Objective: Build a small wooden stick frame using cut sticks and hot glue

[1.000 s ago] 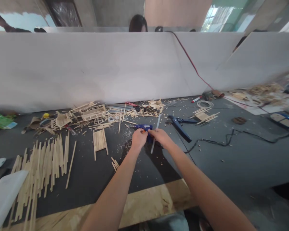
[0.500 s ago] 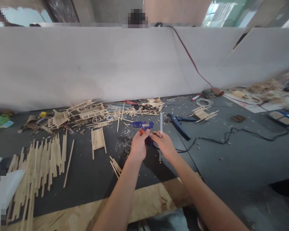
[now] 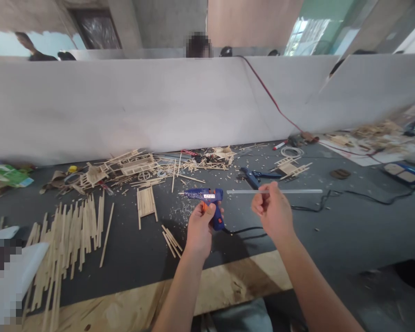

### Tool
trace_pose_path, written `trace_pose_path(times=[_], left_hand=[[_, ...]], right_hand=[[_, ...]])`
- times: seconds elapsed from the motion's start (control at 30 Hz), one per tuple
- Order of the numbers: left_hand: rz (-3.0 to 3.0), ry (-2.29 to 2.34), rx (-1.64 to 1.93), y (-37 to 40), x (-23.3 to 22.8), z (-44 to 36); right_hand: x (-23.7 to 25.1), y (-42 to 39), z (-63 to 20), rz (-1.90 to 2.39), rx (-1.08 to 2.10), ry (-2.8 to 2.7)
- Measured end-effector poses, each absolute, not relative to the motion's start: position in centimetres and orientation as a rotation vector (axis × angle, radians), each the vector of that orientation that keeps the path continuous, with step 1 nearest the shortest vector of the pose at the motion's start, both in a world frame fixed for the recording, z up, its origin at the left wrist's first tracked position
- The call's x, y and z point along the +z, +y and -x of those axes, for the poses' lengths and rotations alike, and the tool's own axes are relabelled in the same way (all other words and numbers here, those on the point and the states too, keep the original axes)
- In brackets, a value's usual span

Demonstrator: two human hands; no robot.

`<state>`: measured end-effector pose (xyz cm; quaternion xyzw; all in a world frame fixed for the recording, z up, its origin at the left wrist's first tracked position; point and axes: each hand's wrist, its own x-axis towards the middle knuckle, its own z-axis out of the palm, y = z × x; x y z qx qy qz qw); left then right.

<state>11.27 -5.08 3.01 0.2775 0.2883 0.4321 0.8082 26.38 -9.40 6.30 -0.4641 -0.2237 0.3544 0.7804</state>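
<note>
A blue glue gun [image 3: 203, 194] with an orange trigger is gripped by its handle in my left hand [image 3: 201, 226], nozzle pointing left. My right hand [image 3: 273, 210] pinches a translucent glue stick [image 3: 300, 191], held level to the right of the gun. The stick's left tip is close to the gun's back end, with a small gap between them. From the handle a black cord [image 3: 244, 229] runs right, passing behind my right wrist. Below the nozzle, clear glue strands [image 3: 181, 210] are scattered on the dark table.
Many wooden sticks [image 3: 67, 235] lie at left, beside a small slatted panel [image 3: 147, 206]. Small wooden models [image 3: 134, 165] crowd the back. Blue-handled cutters [image 3: 251, 177], a red marker [image 3: 280, 145] and a wooden frame [image 3: 290, 167] lie at right. A white partition [image 3: 159, 101] stands behind.
My hands have moved apart. The glue stick has turned from upright to level and shifted right with my right hand. More of the glue gun shows, and the view has tilted up slightly.
</note>
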Motion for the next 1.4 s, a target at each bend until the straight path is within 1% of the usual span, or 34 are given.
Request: trace_pose_path(times=[0.53,0.83,1.17,1.4], left_hand=[[-0.610,0.623,0.983,-5.2,3.1,-9.6],[-0.742,0.671,0.942,-5.8,3.9,-9.4],[-0.750,0.705,0.926,-5.6,3.6,-9.7],[-0.714,0.680,0.909,-5.6,3.2,-9.7]], right_hand=[[5.1,-8.7,-24.8,1.023,0.845,-0.618],[5.9,-9.3,-24.2,1.152,1.016,-0.752],[3.8,-8.5,-23.6,1.090,0.991,-0.699],[4.0,-8.6,-23.4,1.017,1.061,-0.660]])
